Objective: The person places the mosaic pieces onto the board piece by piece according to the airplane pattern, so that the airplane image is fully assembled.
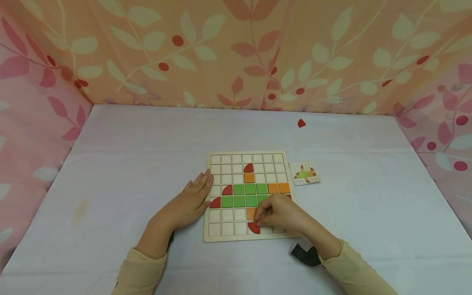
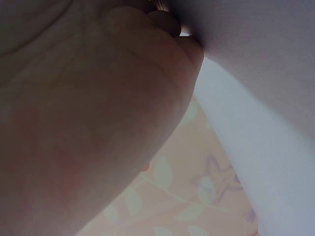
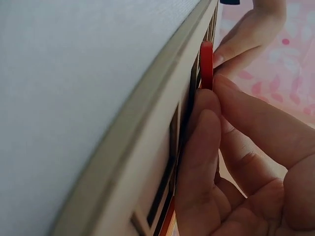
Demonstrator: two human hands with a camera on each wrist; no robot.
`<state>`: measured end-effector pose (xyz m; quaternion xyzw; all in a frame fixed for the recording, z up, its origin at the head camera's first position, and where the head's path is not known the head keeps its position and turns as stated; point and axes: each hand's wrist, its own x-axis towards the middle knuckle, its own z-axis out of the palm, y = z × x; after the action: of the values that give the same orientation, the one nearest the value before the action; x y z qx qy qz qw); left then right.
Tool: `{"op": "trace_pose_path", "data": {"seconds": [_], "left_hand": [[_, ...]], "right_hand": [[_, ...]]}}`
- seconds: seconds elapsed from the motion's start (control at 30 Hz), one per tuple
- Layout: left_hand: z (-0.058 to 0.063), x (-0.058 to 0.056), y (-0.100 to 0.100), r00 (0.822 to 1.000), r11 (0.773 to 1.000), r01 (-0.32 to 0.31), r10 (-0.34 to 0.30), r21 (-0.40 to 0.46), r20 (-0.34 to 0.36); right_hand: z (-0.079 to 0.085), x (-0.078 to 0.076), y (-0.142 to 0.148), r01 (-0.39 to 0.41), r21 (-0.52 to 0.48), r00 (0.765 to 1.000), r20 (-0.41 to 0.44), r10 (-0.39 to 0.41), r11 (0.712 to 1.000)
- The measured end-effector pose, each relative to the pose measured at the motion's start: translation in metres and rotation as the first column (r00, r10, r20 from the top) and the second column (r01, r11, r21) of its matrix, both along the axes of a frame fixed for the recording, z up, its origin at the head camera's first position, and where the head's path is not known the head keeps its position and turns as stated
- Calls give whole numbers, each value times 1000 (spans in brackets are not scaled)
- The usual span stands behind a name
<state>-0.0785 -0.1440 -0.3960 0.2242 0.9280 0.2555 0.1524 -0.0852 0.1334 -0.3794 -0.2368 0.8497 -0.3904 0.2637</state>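
Note:
A wooden grid board [image 1: 225, 229] lies on the table, bearing rows of green square tiles [image 1: 239, 201], orange square tiles [image 1: 249, 178] and red quarter-circle tiles [image 1: 227, 189]. Between thumb and fingers, my right hand [image 1: 282, 211] pinches one red quarter-circle tile [image 1: 254, 228] in the bottom row, below an orange tile. The right wrist view has that tile [image 3: 206, 64] tilted up from the board, held at one end. My left hand [image 1: 189, 205] rests with straight fingers against the board's left edge; its palm [image 2: 98, 113] fills much of the left wrist view.
A small pattern card [image 1: 304, 173] with a coloured figure on a grid lies right of the board. One loose red tile [image 1: 301, 123] sits near the table's back edge. Floral cloth [image 1: 236, 53] hangs behind and at both sides. A dark strap [image 1: 306, 255] is by the right wrist.

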Motion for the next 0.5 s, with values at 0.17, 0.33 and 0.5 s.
{"op": "trace_pose_path", "data": {"seconds": [0.17, 0.33, 0.5], "left_hand": [[0, -1, 0, 1000, 1000, 0, 0, -6, -1], [0, -1, 0, 1000, 1000, 1, -1, -3, -3], [0, -1, 1, 1000, 1000, 1, -1, -3, -3]], "right_hand": [[0, 0, 0, 8, 2, 1000, 4, -8, 1000], [-2, 0, -1, 7, 22, 1000, 0, -7, 1000], [-2, 1, 0, 5, 26, 1000, -11, -5, 1000]]}}
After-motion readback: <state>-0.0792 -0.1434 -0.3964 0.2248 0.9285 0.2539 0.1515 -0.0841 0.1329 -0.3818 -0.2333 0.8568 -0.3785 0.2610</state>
